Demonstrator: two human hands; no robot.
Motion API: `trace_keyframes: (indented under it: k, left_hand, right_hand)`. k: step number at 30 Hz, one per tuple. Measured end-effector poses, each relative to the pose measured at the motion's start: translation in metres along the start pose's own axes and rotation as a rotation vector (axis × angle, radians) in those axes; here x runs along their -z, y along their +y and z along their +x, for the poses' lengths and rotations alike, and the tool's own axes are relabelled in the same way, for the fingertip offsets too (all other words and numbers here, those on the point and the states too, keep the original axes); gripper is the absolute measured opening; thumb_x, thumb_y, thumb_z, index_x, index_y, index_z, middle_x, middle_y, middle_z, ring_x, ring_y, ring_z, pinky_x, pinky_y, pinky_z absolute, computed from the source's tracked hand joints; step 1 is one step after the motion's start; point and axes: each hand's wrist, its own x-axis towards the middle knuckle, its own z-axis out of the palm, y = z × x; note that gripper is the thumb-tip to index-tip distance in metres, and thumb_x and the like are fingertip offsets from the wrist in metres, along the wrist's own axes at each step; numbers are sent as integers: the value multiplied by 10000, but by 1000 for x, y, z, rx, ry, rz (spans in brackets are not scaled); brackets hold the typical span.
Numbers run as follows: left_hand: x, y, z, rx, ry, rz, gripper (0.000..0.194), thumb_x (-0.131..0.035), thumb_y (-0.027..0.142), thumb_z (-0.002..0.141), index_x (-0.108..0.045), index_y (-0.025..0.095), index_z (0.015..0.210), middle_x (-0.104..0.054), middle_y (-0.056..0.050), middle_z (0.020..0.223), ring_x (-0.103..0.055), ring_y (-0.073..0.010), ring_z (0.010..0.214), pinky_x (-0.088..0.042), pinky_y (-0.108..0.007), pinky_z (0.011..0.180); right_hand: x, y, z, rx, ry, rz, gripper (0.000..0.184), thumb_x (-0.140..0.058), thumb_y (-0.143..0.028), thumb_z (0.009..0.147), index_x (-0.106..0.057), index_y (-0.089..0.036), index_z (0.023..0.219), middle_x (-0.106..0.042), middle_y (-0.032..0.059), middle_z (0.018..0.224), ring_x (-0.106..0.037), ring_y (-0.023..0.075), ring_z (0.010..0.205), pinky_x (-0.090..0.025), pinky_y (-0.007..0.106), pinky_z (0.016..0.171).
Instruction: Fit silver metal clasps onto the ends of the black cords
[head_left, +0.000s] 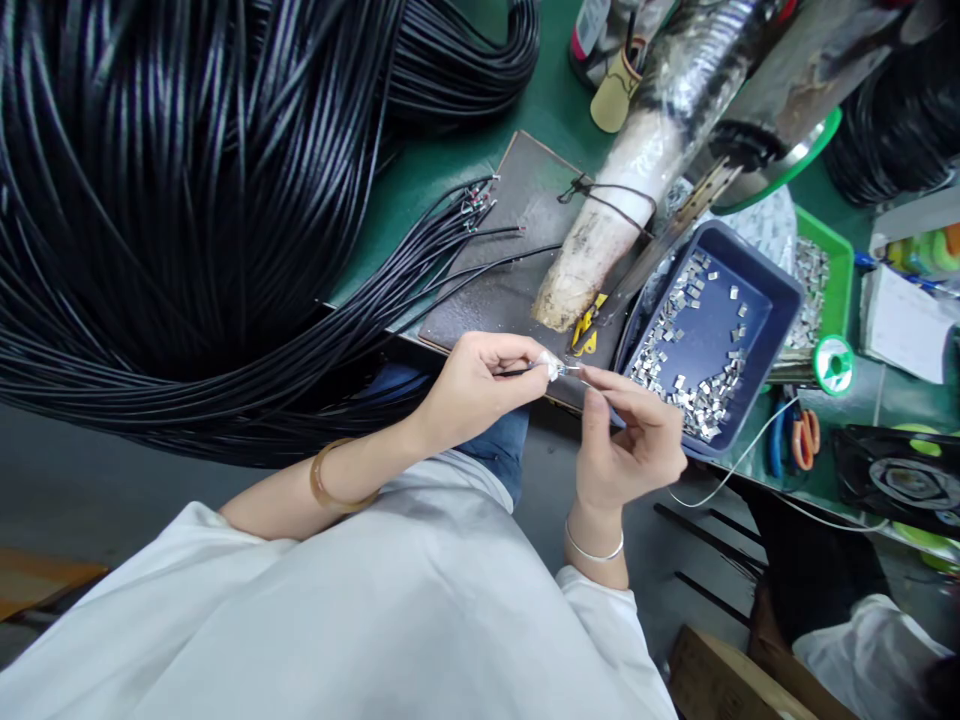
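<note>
Between thumb and fingers, my left hand (480, 388) pinches the end of a black cable (513, 373), with something white at its fingertips. A tiny metallic tip (571, 369) sticks out toward my other hand. My right hand (630, 432) has thumb and index finger closed at that tip; whatever sits between them is too small to make out. Both hands are over the front edge of a dark mat (514, 190). Other cable ends (476, 205) with stripped tips rest on the mat. Right of my right hand, a dark blue bin (784, 300) contains many small metal connector shells (709, 405).
A large heap of black cables (187, 200) covers the left side. A plastic-wrapped pipe (630, 180) slants down over the mat. Rightward are a green bin (840, 260), wire spool (832, 365), orange-handled tool (806, 438) and fan (911, 480). Another person's sleeve (862, 640) shows lower right.
</note>
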Motion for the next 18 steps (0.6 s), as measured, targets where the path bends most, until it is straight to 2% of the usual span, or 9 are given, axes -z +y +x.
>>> trace_keyframes:
  k: [5, 11, 18]
  left_hand:
    - [-5, 1, 4, 4, 34, -11, 100, -655, 186, 758, -727, 123, 730, -734, -34, 750, -638, -104, 673, -517, -196, 659]
    - [-5, 3, 5, -23, 52, 13, 99, -657, 182, 763, -726, 116, 737, -738, -40, 760, -635, -101, 673, -513, -188, 648]
    - [1, 4, 5, 1, -1, 49, 113, -661, 189, 769, -743, 113, 756, -724, -43, 735, -605, -95, 644, -474, -183, 609]
  right_hand:
    - [-9, 2, 5, 33, -7, -35, 131, -692, -101, 809, -618, -205, 839, -709, -3, 887, -698, 125, 843, -593, 303, 745]
    - [-13, 1, 10, 35, 15, -58, 134, -710, -104, 797, -640, -213, 829, -700, -8, 890, -684, 124, 835, -586, 314, 760]
    - [-13, 0, 7, 79, 34, -49, 157, -721, -94, 770, -620, -207, 808, -702, -4, 890, -688, 118, 826, -587, 296, 754]
